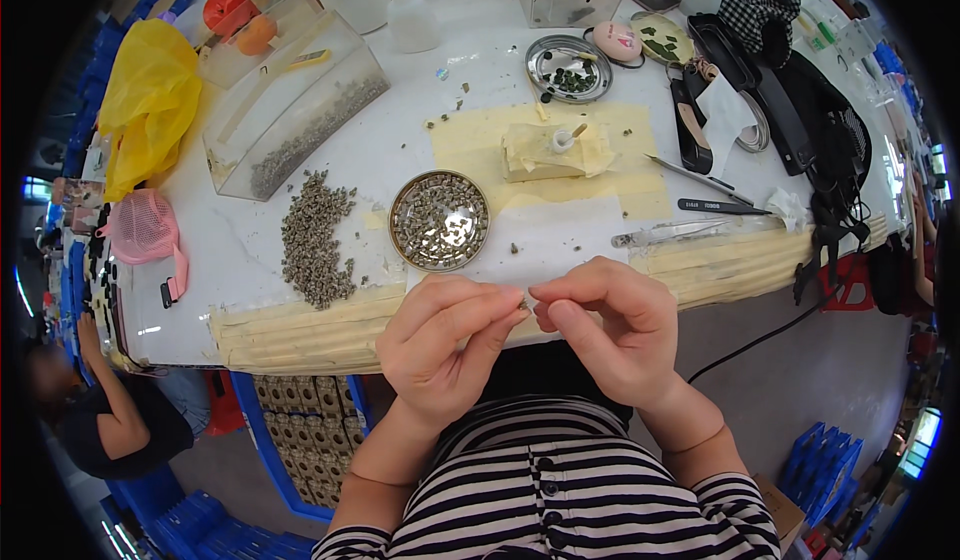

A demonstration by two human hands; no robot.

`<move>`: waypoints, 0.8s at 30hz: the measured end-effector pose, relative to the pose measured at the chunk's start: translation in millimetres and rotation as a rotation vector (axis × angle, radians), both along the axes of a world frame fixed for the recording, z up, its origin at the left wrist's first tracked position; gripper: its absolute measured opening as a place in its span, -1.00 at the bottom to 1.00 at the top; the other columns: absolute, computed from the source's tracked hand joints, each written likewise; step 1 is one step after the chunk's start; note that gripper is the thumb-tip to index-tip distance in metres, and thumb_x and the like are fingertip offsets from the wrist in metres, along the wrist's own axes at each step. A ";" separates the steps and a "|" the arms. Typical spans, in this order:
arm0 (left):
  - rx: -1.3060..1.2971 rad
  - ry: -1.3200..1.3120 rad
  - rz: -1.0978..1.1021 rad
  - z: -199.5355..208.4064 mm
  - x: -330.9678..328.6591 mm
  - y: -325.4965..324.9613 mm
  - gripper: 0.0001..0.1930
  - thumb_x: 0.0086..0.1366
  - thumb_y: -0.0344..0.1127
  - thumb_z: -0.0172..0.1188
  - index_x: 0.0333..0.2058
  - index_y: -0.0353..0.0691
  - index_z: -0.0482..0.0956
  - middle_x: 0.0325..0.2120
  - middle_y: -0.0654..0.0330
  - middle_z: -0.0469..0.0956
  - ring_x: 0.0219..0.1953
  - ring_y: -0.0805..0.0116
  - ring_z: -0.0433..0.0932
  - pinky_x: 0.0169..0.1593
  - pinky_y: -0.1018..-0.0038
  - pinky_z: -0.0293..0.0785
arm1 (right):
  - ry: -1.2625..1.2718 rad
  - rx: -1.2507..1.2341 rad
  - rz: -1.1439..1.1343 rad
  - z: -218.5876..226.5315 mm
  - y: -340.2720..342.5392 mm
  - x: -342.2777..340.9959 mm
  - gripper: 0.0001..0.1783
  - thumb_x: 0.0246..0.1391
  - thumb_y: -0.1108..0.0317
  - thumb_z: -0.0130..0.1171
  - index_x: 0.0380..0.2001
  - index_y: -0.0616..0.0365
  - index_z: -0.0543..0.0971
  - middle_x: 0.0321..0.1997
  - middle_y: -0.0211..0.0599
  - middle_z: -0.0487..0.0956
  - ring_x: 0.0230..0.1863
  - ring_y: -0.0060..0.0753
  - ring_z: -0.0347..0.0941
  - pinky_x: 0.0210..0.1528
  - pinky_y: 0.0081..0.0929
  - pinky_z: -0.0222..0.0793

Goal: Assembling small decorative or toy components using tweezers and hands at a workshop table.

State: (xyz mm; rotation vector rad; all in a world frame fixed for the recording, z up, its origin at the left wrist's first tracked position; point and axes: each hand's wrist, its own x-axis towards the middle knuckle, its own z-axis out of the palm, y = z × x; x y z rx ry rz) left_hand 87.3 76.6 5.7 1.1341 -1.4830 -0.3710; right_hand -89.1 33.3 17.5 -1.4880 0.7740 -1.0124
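Between fingertips of the left hand (440, 345), pinching a tiny grey part (525, 305). Just beside these, curling the right hand (622, 330) narrowly; cannot tell whether gripping anything.

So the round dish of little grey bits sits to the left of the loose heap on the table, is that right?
Not quite: in the head view, the round dish of little grey bits sits to the right of the loose heap on the table.

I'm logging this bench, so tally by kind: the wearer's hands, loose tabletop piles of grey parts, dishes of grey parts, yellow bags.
Hands: 2 (left, right)
Loose pile: 1
Dish: 1
Yellow bag: 1
Total: 5
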 end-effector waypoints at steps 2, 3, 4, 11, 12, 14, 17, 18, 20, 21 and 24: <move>-0.002 0.012 -0.013 -1.0 -0.5 -2.2 -0.76 0.08 -0.58 0.44 -0.24 -0.32 0.70 -0.40 0.14 0.65 -0.41 0.30 0.58 -0.32 0.49 0.49 | -0.041 0.092 0.023 0.8 0.6 -0.3 -0.84 0.19 0.53 0.23 -0.17 0.29 0.69 -0.31 -0.25 0.67 -0.33 -0.59 0.61 -0.24 -0.65 0.49; -0.006 0.021 -0.021 -1.3 -1.3 -4.1 -0.76 0.07 -0.58 0.44 -0.24 -0.32 0.70 -0.40 0.14 0.65 -0.41 0.31 0.58 -0.32 0.49 0.49 | -0.058 0.136 0.032 1.6 -0.1 -0.7 -0.84 0.18 0.54 0.24 -0.18 0.28 0.70 -0.32 -0.23 0.67 -0.34 -0.58 0.61 -0.25 -0.66 0.49; -0.002 0.024 -0.022 -0.2 -2.4 -6.6 -0.77 0.07 -0.58 0.44 -0.24 -0.32 0.70 -0.40 0.14 0.65 -0.41 0.31 0.58 -0.33 0.49 0.49 | -0.069 0.120 0.007 2.0 -2.0 -0.9 -0.85 0.18 0.55 0.24 -0.19 0.28 0.70 -0.33 -0.24 0.67 -0.35 -0.58 0.60 -0.26 -0.65 0.48; -0.037 -0.090 0.047 19.6 -4.8 -39.0 -0.80 0.09 -0.57 0.44 -0.26 -0.32 0.71 -0.42 0.15 0.63 -0.43 0.34 0.57 -0.36 0.50 0.48 | 0.257 -0.462 -0.315 13.8 -51.3 -10.7 -0.85 0.09 0.59 0.28 -0.24 0.27 0.68 -0.39 -0.27 0.61 -0.43 -0.45 0.51 -0.35 -0.54 0.43; -0.053 -0.095 0.067 20.3 -5.3 -44.3 -0.80 0.09 -0.57 0.44 -0.26 -0.33 0.71 -0.43 0.15 0.63 -0.44 0.35 0.56 -0.36 0.51 0.47 | 0.326 -0.542 -0.370 16.2 -60.0 -10.7 -0.85 0.07 0.59 0.29 -0.24 0.26 0.68 -0.39 -0.27 0.60 -0.43 -0.42 0.51 -0.36 -0.52 0.42; -0.058 -0.075 0.088 15.1 -5.6 -50.2 -0.80 0.09 -0.57 0.44 -0.26 -0.33 0.71 -0.43 0.15 0.63 -0.44 0.34 0.56 -0.37 0.51 0.47 | 0.423 -0.663 -0.445 17.8 -76.8 -8.5 -0.83 0.02 0.56 0.34 -0.26 0.22 0.67 -0.43 -0.27 0.54 -0.43 -0.32 0.48 -0.38 -0.44 0.39; -0.056 -0.086 0.123 7.8 -3.0 -48.2 -0.79 0.08 -0.58 0.44 -0.26 -0.34 0.71 -0.43 0.15 0.62 -0.45 0.34 0.56 -0.38 0.52 0.47 | 0.492 -0.717 -0.423 15.2 -90.8 -3.8 -0.83 0.00 0.51 0.36 -0.28 0.21 0.66 -0.43 -0.28 0.53 -0.41 -0.29 0.47 -0.36 -0.40 0.38; -0.052 -0.093 0.133 6.6 -2.2 -46.9 -0.78 0.08 -0.58 0.44 -0.26 -0.34 0.71 -0.43 0.15 0.62 -0.45 0.33 0.56 -0.38 0.52 0.47 | 0.507 -0.701 -0.412 15.5 -92.7 -2.0 -0.84 0.00 0.50 0.37 -0.29 0.21 0.66 -0.44 -0.29 0.53 -0.40 -0.29 0.47 -0.36 -0.39 0.37; -0.042 -0.068 0.122 5.3 -1.3 -47.7 -0.78 0.07 -0.59 0.44 -0.26 -0.34 0.71 -0.44 0.15 0.63 -0.45 0.33 0.56 -0.38 0.52 0.47 | 0.536 -0.669 -0.391 16.6 -95.4 1.3 -0.84 -0.01 0.47 0.38 -0.30 0.20 0.65 -0.45 -0.30 0.52 -0.40 -0.28 0.47 -0.35 -0.37 0.37; -0.036 -0.062 0.123 6.1 0.0 -47.2 -0.78 0.07 -0.59 0.44 -0.25 -0.34 0.71 -0.44 0.14 0.63 -0.45 0.33 0.56 -0.38 0.52 0.47 | 0.526 -0.663 -0.387 15.4 -96.1 3.2 -0.84 -0.01 0.46 0.38 -0.31 0.20 0.65 -0.44 -0.30 0.52 -0.39 -0.28 0.47 -0.35 -0.37 0.36; -0.041 -0.064 0.109 9.7 -1.2 -47.2 -0.79 0.07 -0.59 0.44 -0.27 -0.34 0.71 -0.44 0.15 0.63 -0.45 0.33 0.56 -0.38 0.52 0.47 | 0.516 -0.653 -0.375 12.2 -97.4 6.5 -0.83 -0.01 0.45 0.39 -0.32 0.20 0.64 -0.44 -0.29 0.53 -0.39 -0.27 0.47 -0.36 -0.38 0.36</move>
